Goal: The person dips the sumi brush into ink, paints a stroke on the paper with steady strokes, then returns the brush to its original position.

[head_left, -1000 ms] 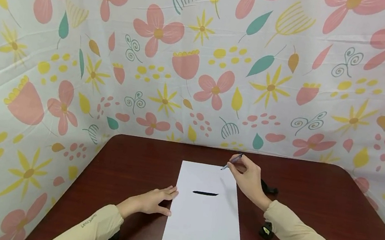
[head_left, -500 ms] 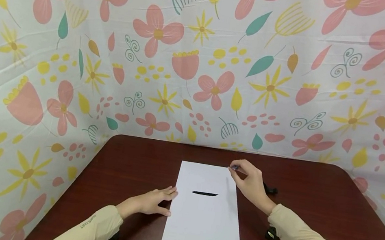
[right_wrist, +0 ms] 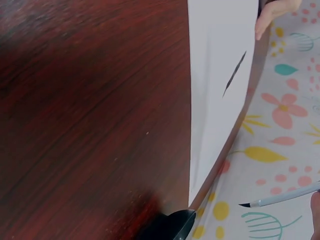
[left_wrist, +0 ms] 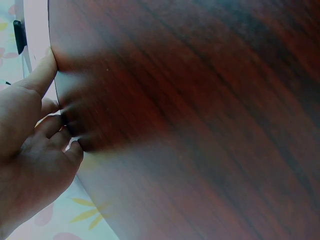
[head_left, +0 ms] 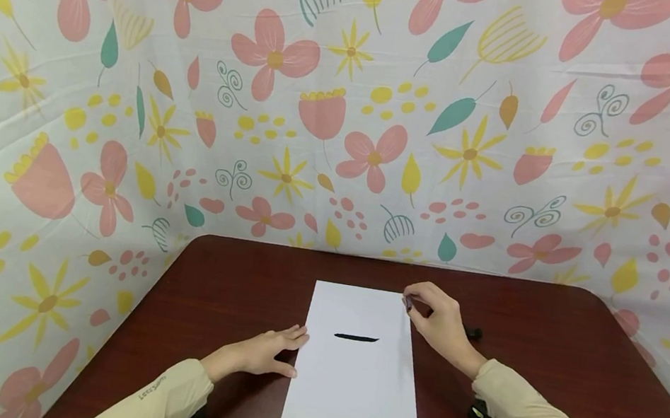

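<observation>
A sheet of white paper [head_left: 354, 390] lies on the table with one short, thick black stroke [head_left: 357, 338] across it. My left hand [head_left: 263, 351] rests at the sheet's left edge, fingers extended and thumb spread apart; the left wrist view shows the fingertips [left_wrist: 51, 59] right at that edge. Over the sheet's far right corner, my right hand [head_left: 436, 320] pinches a slim brush [right_wrist: 285, 198] between thumb and fingers. The brush has a pale handle and a dark, pointed tip, seen side-on in the right wrist view. In the head view most of it is hidden by the fingers.
A black object [head_left: 473, 333], partly behind the right hand, stands on the dark red-brown table [head_left: 235, 281]; its curved edge [right_wrist: 182, 222] shows in the right wrist view. A floral cloth [head_left: 351, 97] hangs behind the table and along its left side.
My right hand has moved slightly right and nearer, and the brush has turned from slanting over the sheet to being mostly hidden by the fingers. The left hand and paper stay put.
</observation>
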`<state>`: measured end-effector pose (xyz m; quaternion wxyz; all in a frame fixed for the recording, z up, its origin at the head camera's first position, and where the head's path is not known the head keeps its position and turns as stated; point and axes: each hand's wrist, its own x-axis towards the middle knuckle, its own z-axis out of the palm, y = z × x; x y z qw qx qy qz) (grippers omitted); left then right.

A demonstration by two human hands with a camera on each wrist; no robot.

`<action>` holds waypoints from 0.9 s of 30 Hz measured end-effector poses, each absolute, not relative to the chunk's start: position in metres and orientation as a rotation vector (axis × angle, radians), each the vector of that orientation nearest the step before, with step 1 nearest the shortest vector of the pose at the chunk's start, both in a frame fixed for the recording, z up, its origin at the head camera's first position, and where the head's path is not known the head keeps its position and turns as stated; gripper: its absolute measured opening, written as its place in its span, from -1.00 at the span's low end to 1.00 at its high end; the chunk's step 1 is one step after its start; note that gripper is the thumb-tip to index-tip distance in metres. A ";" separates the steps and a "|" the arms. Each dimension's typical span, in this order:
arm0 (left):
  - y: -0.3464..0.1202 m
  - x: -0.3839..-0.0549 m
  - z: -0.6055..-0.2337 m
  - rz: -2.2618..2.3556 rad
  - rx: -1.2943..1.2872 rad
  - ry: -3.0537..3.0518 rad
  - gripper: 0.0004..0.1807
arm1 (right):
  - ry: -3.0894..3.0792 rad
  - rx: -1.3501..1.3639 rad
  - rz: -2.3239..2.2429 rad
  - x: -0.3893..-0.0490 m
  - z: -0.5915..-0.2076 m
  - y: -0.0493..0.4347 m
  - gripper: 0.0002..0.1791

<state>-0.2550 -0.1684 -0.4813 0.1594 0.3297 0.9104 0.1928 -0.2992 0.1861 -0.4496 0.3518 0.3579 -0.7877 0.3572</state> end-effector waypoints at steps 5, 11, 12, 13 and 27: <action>-0.168 -0.255 -0.479 0.549 0.951 2.603 -0.19 | -2.047 0.921 0.866 -0.299 -0.449 0.191 -0.60; -0.168 -0.255 -0.480 0.545 0.960 2.604 -0.19 | -2.087 0.931 0.804 -0.296 -0.449 0.197 -0.61; -0.168 -0.255 -0.480 0.547 0.961 2.603 -0.19 | -2.091 0.940 0.794 -0.295 -0.449 0.198 -0.61; -0.168 -0.254 -0.479 0.547 0.960 2.602 -0.19 | -2.091 0.953 0.786 -0.295 -0.449 0.198 -0.61; -0.167 -0.254 -0.478 0.547 0.953 2.599 -0.19 | -2.074 1.098 0.536 -0.299 -0.460 0.210 -0.66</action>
